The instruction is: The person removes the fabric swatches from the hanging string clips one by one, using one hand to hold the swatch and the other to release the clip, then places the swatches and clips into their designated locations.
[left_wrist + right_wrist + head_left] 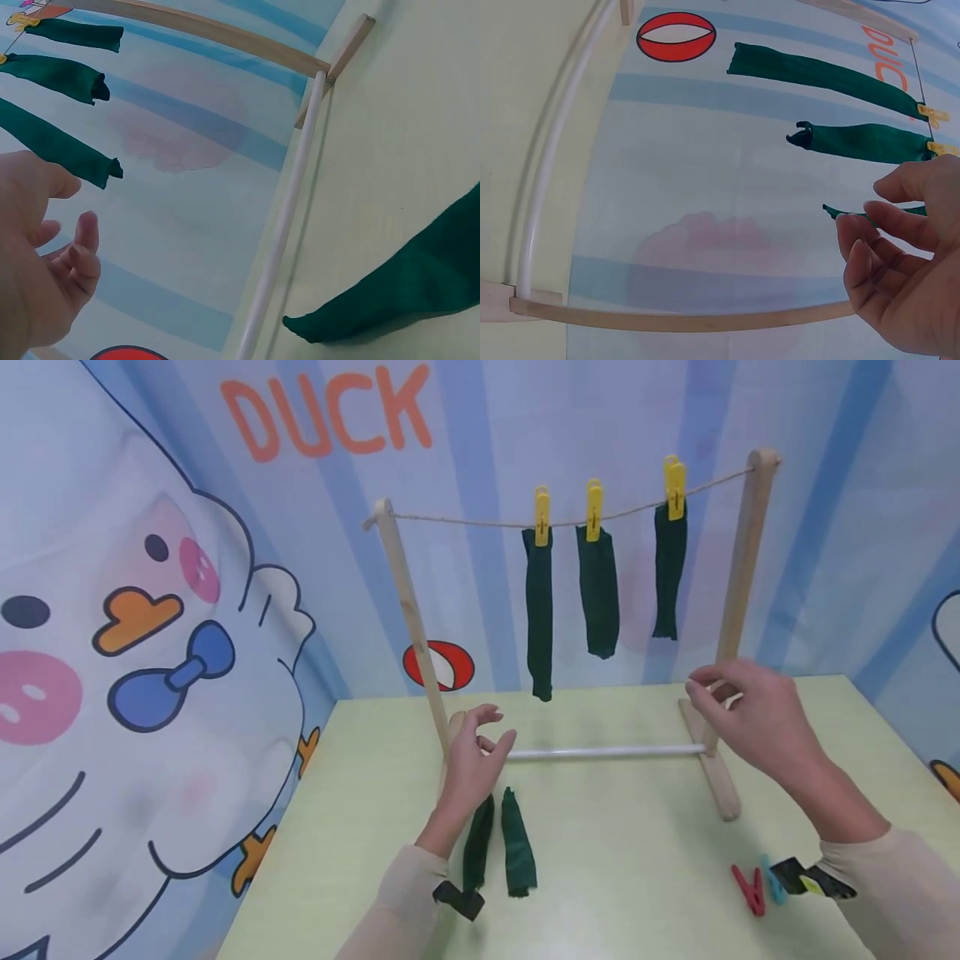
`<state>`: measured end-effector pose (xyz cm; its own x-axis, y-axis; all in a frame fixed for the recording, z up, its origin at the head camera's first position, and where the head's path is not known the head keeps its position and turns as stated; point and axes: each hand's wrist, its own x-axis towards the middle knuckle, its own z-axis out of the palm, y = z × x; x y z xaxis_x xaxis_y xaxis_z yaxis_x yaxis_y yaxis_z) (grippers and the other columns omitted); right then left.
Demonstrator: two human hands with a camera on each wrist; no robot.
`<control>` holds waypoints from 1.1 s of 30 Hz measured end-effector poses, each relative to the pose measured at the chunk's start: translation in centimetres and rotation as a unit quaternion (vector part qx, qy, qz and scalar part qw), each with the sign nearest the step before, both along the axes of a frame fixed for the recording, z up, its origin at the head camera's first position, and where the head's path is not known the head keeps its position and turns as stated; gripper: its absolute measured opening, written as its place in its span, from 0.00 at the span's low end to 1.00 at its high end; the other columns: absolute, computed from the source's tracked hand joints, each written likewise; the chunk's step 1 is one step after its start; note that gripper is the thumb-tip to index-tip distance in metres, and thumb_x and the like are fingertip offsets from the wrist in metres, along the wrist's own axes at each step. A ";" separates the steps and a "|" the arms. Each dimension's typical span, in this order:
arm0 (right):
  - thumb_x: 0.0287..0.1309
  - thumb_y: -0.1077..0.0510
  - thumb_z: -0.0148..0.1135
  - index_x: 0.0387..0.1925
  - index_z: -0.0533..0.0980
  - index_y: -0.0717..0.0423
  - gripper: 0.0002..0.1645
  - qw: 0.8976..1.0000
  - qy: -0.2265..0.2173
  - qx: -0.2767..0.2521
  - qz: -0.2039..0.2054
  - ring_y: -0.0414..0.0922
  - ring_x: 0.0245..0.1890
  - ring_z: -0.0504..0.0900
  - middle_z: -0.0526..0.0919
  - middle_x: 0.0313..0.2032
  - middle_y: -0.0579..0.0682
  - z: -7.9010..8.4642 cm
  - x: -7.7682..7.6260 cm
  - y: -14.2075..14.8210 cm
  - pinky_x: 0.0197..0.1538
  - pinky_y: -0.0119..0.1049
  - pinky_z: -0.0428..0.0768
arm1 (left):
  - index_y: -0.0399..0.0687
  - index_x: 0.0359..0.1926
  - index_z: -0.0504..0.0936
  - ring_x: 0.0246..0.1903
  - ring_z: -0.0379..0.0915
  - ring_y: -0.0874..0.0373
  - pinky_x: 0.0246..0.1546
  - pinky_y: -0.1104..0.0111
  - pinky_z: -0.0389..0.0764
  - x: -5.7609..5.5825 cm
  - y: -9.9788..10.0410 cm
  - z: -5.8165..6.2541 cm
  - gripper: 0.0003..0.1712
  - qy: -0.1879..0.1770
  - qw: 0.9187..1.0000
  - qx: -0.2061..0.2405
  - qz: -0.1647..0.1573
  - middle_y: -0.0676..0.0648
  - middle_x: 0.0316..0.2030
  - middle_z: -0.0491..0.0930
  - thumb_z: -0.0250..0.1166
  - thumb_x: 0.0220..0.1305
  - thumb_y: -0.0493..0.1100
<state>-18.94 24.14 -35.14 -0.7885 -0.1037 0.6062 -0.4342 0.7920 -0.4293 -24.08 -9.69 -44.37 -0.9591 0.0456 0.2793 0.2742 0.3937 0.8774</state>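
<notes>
Three dark green cloth strips (538, 610) hang from a twine line (480, 522), each under a yellow clothespin (542, 516). My left hand (474, 756) is raised near the left post, fingers loosely bent and thumb apart from them, holding nothing. In front of the right post is my right hand (757, 714), its fingers loosely curled with nothing between them. Two more green strips (519, 843) lie on the table below the left hand, one partly covered by that wrist. A hanging strip (832, 211) is partly hidden behind the right hand in the right wrist view.
The wooden rack has a left post (408, 602), a right post (742, 560) and a white crossbar (600, 752) low between them. A red clothespin (748, 890) and a blue clothespin (774, 881) lie beside the right sleeve. Behind hangs a duck-printed curtain (480, 435).
</notes>
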 end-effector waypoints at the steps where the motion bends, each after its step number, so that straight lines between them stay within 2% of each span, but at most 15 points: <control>1: 0.63 0.61 0.66 0.41 0.84 0.61 0.08 1.000 0.002 0.001 0.001 0.49 0.31 0.84 0.85 0.37 0.56 0.0 -0.1 -0.2 0.32 0.42 0.82 | 0.50 0.65 0.70 0.30 0.76 0.56 0.30 0.65 0.81 -0.2 0.0 0.2 0.28 0.005 1.000 0.001 -0.002 0.51 0.58 0.76 0.66 0.68 0.51; 4: 0.63 0.61 0.67 0.41 0.84 0.61 0.07 1.000 0.001 -0.001 0.003 0.49 0.30 0.84 0.84 0.37 0.56 0.1 -0.1 -0.7 0.32 0.44 0.83 | 0.50 0.67 0.69 0.31 0.78 0.57 0.29 0.65 0.81 -0.8 0.0 0.9 0.30 0.017 1.000 -0.003 -0.011 0.50 0.62 0.74 0.66 0.69 0.52; 7: 0.63 0.61 0.67 0.41 0.84 0.61 0.07 1.000 -0.001 -0.005 0.006 0.49 0.30 0.84 0.85 0.37 0.55 0.2 -0.2 -0.8 0.32 0.41 0.83 | 0.51 0.69 0.67 0.31 0.80 0.59 0.30 0.66 0.81 -1.6 0.4 1.7 0.33 0.029 0.999 -0.010 -0.020 0.50 0.64 0.73 0.65 0.69 0.53; 14: 0.62 0.61 0.68 0.42 0.84 0.61 0.09 1.000 -0.010 -0.009 0.009 0.50 0.31 0.84 0.84 0.38 0.56 0.2 -0.2 -1.1 0.33 0.25 0.77 | 0.53 0.74 0.62 0.32 0.80 0.58 0.31 0.66 0.81 -2.7 1.6 2.6 0.37 0.012 0.999 -0.006 -0.040 0.52 0.67 0.70 0.65 0.69 0.54; 16: 0.62 0.61 0.68 0.42 0.84 0.62 0.09 1.000 -0.007 -0.008 0.009 0.50 0.31 0.84 0.84 0.38 0.57 0.3 -0.4 -1.2 0.33 0.25 0.76 | 0.53 0.74 0.62 0.32 0.80 0.56 0.31 0.66 0.81 -2.9 1.9 2.6 0.37 0.012 0.999 -0.002 -0.042 0.52 0.67 0.70 0.65 0.69 0.53; 18: 0.62 0.61 0.68 0.42 0.84 0.62 0.09 1.000 0.004 -0.007 0.013 0.50 0.31 0.85 0.85 0.39 0.57 0.5 -0.6 -1.4 0.34 0.25 0.77 | 0.54 0.74 0.62 0.33 0.81 0.54 0.31 0.67 0.81 -3.1 2.0 2.7 0.37 0.012 0.999 0.001 -0.040 0.52 0.68 0.70 0.65 0.69 0.53; 25: 0.58 0.65 0.70 0.46 0.83 0.61 0.13 0.997 0.068 -0.018 0.040 0.49 0.31 0.85 0.84 0.43 0.57 1.5 -1.3 -1.8 0.37 0.13 0.69 | 0.54 0.75 0.60 0.34 0.82 0.50 0.31 0.66 0.81 -3.4 2.1 2.6 0.37 0.009 0.999 0.015 -0.051 0.52 0.68 0.69 0.65 0.70 0.50; 29: 0.56 0.66 0.71 0.48 0.82 0.61 0.17 0.993 0.096 -0.017 0.059 0.48 0.31 0.85 0.84 0.47 0.56 2.6 -1.8 -2.6 0.38 0.13 0.69 | 0.55 0.75 0.60 0.35 0.82 0.51 0.31 0.66 0.81 -3.6 2.2 2.6 0.38 0.011 0.998 0.017 -0.056 0.53 0.68 0.69 0.65 0.70 0.52; 33: 0.55 0.66 0.73 0.51 0.81 0.61 0.21 0.992 0.102 -0.022 0.077 0.47 0.32 0.84 0.82 0.50 0.56 3.6 -2.4 -3.4 0.38 0.14 0.71 | 0.56 0.75 0.59 0.34 0.81 0.55 0.31 0.66 0.81 -3.7 2.3 2.8 0.39 0.012 0.998 0.019 -0.060 0.52 0.69 0.69 0.65 0.69 0.53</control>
